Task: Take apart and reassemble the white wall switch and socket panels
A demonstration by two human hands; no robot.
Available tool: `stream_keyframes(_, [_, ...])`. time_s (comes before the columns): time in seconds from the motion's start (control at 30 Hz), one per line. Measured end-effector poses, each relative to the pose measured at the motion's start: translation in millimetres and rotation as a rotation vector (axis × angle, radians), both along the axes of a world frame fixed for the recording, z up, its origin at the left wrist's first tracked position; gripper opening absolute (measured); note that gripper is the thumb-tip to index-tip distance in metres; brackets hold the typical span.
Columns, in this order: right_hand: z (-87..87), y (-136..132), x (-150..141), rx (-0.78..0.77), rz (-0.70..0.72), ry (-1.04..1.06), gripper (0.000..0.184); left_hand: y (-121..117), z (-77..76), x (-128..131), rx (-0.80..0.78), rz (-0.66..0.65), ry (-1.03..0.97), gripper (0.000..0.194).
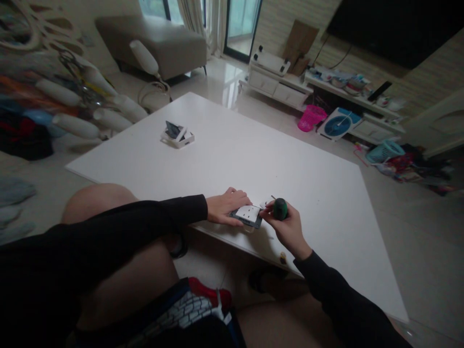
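Note:
My left hand (228,207) lies at the table's near edge, its fingers and thumb gripping the left side of a wall socket (247,212). The socket has a white face with dark slots and a dark grey frame. On the right, my right hand (286,224) is closed round a screwdriver with a green and black handle (280,209). Its thin shaft appears to point toward the socket's right edge; the tip is too small to make out. A small white piece (266,204) shows behind my right fingers, partly hidden.
Farther back on the white table (290,159) sits an open white switch box (178,137) with a dark part tilted up. A small dark and tan bit (282,257) lies by the near edge. Beyond are an ottoman (163,46), a pink basket (311,117) and a blue fan (338,124).

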State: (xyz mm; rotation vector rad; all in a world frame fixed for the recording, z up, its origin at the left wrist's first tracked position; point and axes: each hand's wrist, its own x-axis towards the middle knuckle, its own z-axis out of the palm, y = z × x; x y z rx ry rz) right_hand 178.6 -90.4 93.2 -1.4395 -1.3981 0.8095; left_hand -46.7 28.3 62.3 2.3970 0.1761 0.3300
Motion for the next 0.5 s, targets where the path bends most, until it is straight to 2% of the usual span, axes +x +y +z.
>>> stream_keyframes(0.2, [5.9, -2.5, 0.5, 0.027, -0.015, -0.031, 0.017, -0.3, 2.5, 0.3, 0.001, 0.003, -0.036, 0.071])
stream_keyframes(0.33, [10.0, -6.2, -0.5, 0.041, 0.036, -0.100, 0.016, 0.2, 6.3, 0.1, 0.009, -0.014, -0.039, 0.069])
stream_keyframes(0.5, [9.4, -4.6, -1.7, -0.015, -0.024, -0.070, 0.018, 0.1, 7.5, -0.1, -0.019, -0.021, -0.064, 0.063])
